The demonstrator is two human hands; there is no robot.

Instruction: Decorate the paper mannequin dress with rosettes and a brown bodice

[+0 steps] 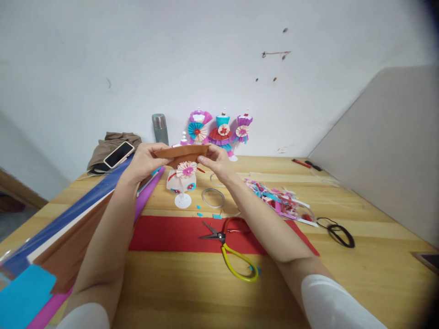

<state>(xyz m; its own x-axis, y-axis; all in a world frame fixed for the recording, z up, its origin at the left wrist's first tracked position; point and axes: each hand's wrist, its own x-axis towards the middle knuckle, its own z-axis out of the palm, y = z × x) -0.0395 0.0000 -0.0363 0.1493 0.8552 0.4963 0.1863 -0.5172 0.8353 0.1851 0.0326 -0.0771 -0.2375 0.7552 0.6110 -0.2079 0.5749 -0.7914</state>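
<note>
A folded strip of brown paper (187,151) is stretched level between my two hands. My left hand (148,157) pinches its left end, thumb on the near side. At the other end my right hand (216,161) grips it the same way. Just behind and below the strip stands a small white dress form (183,200) on a round base. It wears a cream paper skirt with blue and red flowers, and a pleated paper rosette (187,169) sits at its front. The strip hides much of the form's upper part; I cannot tell whether they touch.
Scissors (221,236) lie open on a red paper sheet (164,233). Behind stand decorated dress forms (223,132) and a flask (159,128). Tape rolls (213,198), paper scraps (283,201) and a black cord (341,235) lie rightward. Coloured paper sheets (72,237) and a phone (119,154) are left.
</note>
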